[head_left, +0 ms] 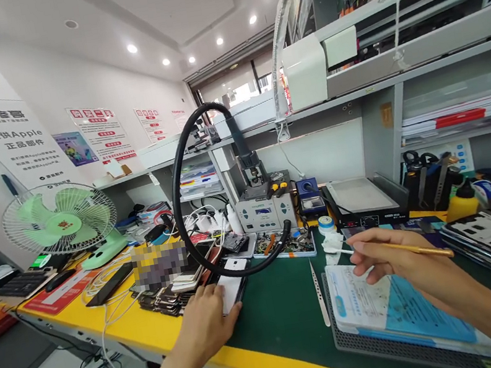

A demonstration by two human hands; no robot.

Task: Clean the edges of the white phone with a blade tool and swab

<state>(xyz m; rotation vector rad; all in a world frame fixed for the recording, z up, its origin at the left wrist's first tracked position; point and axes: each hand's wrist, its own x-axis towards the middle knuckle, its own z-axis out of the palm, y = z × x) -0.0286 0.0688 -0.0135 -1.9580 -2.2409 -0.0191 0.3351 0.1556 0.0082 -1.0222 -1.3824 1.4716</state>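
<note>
My left hand (209,320) rests on the near end of a white phone (232,287) that lies on the green mat (280,310), fingers curled against it. My right hand (393,263) pinches a thin yellow-handled swab or brush (401,246), its white tip pointing left over the mat. That hand hovers above a blue and white booklet (388,304) on a grey pad. Metal tweezers (319,291) lie between the two hands.
A pile of phones (170,294) sits left of my left hand. A black hose (182,175) arcs up to a hot-air station (265,209). A parts tray (284,243), a heating plate (363,199), a green fan (63,221) and shelves stand behind.
</note>
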